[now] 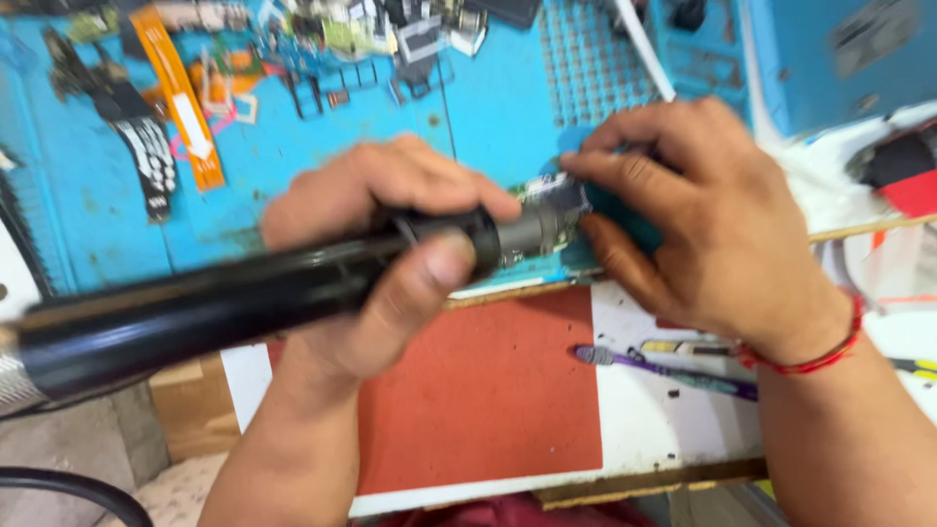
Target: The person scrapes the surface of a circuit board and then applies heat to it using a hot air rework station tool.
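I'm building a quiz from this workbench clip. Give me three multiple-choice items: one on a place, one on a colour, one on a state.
1. Where does the purple toothbrush lie?
A. on the blue mat
B. on the white board below the right hand
C. in the left hand

2. What colour is the band on the right wrist?
A. red
B. green
C. white

3. How is the black hot-air tool held?
A. lying loose on the mat
B. gripped in the left hand
C. hung from a hook

Answers:
1 B: it rests on the white board under the right hand.
2 A: a thin red cord circles the wrist.
3 B: the left hand wraps its barrel, nozzle toward the small circuit board.
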